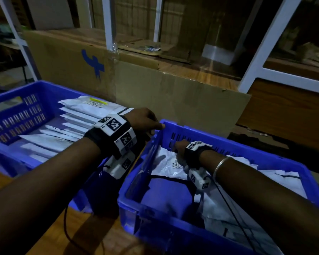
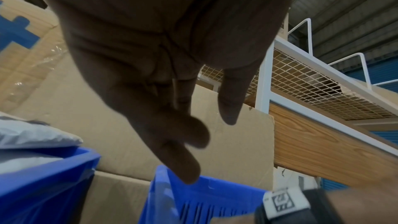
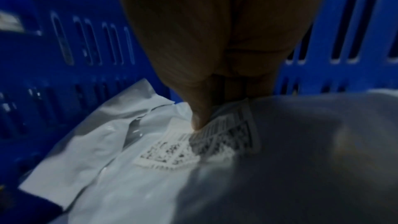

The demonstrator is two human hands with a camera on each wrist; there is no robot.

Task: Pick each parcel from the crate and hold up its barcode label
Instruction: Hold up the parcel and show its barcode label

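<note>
Here the right hand (image 1: pixel 180 147) is deep inside the right crate (image 1: pixel 228 142), at its far corner, and its grip is pinching the top parcel (image 1: pixel 166 165): in the right wrist view the thumb (image 3: pixel 199 118) presses on the upper edge of the barcode label (image 3: pixel 200 146), while the fingers behind are hidden, so I cannot tell how far they go under the bag. The parcel lies flat on the other parcels, directly below the grip, and the free part of the bag runs from the grip back toward the person. The left hand (image 1: pixel 145 120) hovers over the near corner of the same crate, its fingers (image 2: pixel 185 164) relaxed and spread, holding nothing. The right hand is clearly the nearer one, so I judge the lift belongs to it. The left crate (image 1: pixel 17 107) beside it holds parcels lying in a row.
</note>
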